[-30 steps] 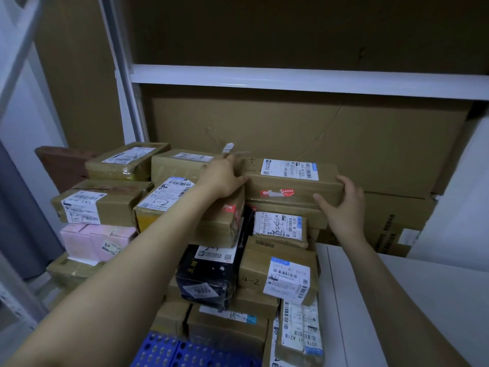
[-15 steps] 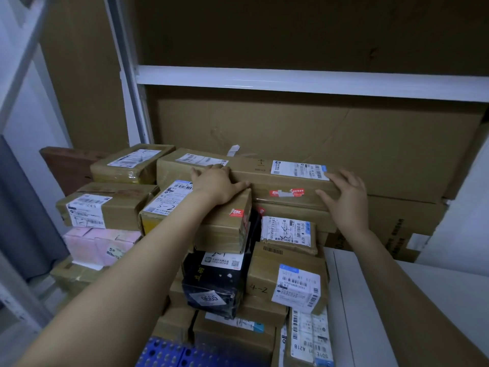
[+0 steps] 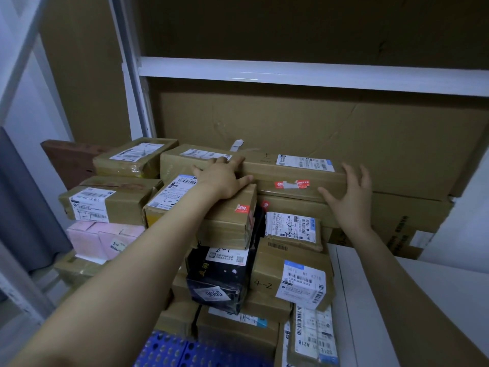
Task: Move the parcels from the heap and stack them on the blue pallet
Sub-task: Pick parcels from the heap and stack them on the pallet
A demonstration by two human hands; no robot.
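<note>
head view: left hand (image 3: 224, 180) and right hand (image 3: 349, 193), fingers spread, press long parcel (image 3: 267, 172).

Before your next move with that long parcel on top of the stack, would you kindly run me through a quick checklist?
1. The long parcel lies flat, not tilted: ok.
2. The left hand presses on its front edge and the right hand braces its right end: ok.
3. The brown box directly beneath carries its front: ok.
4. Its rear touches the cardboard sheet behind: cannot tell.
5. The load sits inside the blue pallet, of which only a corner shows: cannot tell.
6. There is a gap up to the white rail above: ok.
</note>
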